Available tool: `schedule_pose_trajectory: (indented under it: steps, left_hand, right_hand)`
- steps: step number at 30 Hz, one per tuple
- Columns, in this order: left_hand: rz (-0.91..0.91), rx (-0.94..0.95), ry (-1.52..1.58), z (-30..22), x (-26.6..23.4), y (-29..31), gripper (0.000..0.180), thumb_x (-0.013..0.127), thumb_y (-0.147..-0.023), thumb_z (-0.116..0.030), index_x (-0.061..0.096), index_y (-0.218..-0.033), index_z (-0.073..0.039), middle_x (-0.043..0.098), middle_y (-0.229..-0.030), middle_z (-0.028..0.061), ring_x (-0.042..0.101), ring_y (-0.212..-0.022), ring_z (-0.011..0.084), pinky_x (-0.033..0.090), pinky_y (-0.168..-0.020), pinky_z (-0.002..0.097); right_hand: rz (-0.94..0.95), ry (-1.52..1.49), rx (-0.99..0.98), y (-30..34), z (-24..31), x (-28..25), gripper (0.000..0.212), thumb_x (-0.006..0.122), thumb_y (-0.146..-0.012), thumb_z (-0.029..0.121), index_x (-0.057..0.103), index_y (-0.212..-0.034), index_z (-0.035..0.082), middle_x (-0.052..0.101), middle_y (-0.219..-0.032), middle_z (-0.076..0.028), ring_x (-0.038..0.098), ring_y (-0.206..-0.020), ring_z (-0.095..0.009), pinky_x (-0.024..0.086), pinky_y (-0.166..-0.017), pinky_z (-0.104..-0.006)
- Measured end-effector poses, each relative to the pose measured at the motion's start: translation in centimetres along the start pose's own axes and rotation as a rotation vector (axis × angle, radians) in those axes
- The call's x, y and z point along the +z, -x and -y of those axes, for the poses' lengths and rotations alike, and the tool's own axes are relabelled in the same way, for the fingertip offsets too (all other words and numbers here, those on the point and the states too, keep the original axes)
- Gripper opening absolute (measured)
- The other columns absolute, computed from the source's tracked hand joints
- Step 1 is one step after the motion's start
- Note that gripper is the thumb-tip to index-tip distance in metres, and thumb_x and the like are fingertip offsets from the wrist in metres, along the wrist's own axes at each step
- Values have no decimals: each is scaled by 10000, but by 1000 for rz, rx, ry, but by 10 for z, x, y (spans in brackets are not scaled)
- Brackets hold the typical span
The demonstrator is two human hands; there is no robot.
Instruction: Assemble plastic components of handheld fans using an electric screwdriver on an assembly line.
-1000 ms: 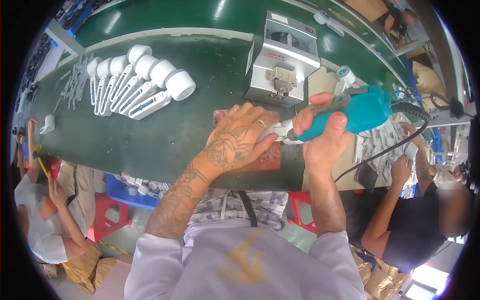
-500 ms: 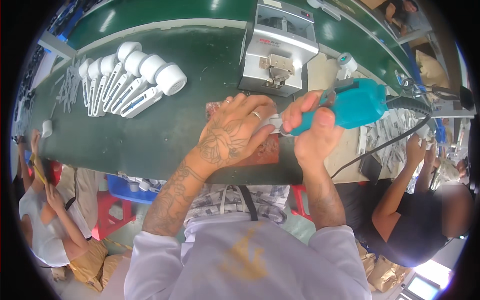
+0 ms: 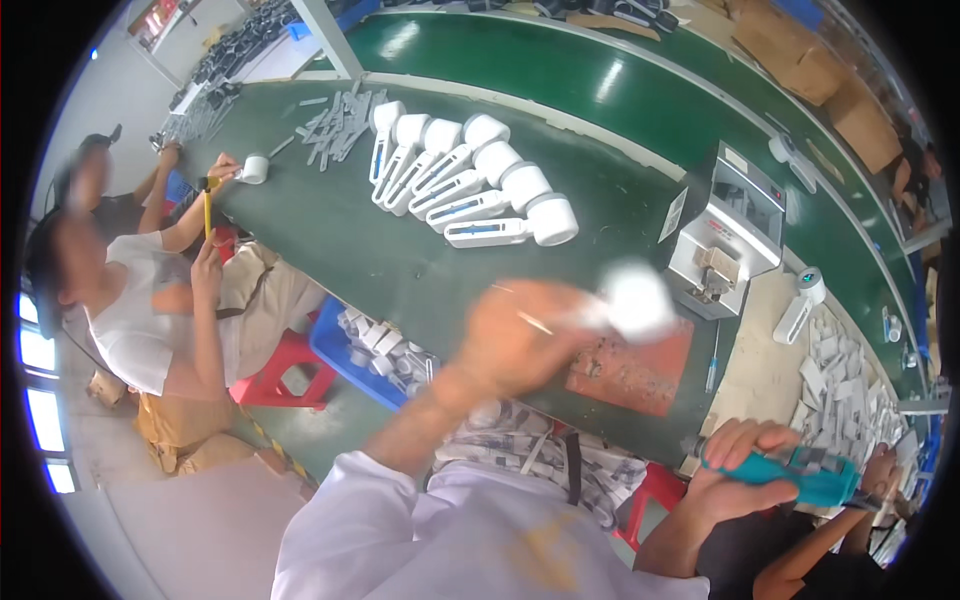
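My left hand [image 3: 525, 330], smeared by motion, is closed around the handle of a white handheld device with a round head [image 3: 637, 300], held above the bench. Its handle is mostly hidden by my fingers. At the lower right, my right hand [image 3: 735, 470] grips a teal electric screwdriver [image 3: 790, 472], off the bench's front edge. Beneath the raised device lies a scuffed red mat [image 3: 640, 368]. Several similar white devices [image 3: 480, 205] form a curved row at the far middle, handles toward me, with blue strips showing along some of them.
A silver machine [image 3: 725, 235] stands behind the mat, with a thin screwdriver [image 3: 712, 362] beside it. Loose white parts [image 3: 845, 390] pile up at right; grey strips [image 3: 340, 125] lie far left. A blue bin [image 3: 335, 345] sits below the edge. Co-workers sit on both sides.
The view has swung left. My left hand has lifted the white device off the mat. My right hand has drawn the electric screwdriver away from it, to the lower right.
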State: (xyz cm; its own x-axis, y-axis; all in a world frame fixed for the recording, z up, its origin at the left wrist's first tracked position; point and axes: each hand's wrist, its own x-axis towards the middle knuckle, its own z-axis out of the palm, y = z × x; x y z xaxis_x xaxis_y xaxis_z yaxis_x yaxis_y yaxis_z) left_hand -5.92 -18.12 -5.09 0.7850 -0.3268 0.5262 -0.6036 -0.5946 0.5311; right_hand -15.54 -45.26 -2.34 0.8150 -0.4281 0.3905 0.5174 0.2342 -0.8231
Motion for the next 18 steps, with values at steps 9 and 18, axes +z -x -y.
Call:
schedule_pose_trajectory:
  steps: [9, 18]
  left_hand:
    - [-591, -615, -348, 216, -123, 75, 351, 679, -956, -143, 620, -1269, 6, 687, -1181, 204, 682, -1085, 316, 519, -959, 404]
    - [-616, -628, -329, 214, -113, 73, 392, 704, -928, -132, 588, -1276, 5, 683, -1145, 202, 682, -1033, 333, 529, -918, 425]
  right_hand:
    - [-30, 181, 112, 21, -8, -32, 738, 584, -901, 755, 476, -1039, 38, 428, -626, -18, 418, -509, -137, 356, -491, -275]
    - [19, 199, 87, 26, -12, -41, 756, 620, -890, 740, 483, -1052, 15, 463, -648, -38, 457, -526, -149, 365, -484, -281]
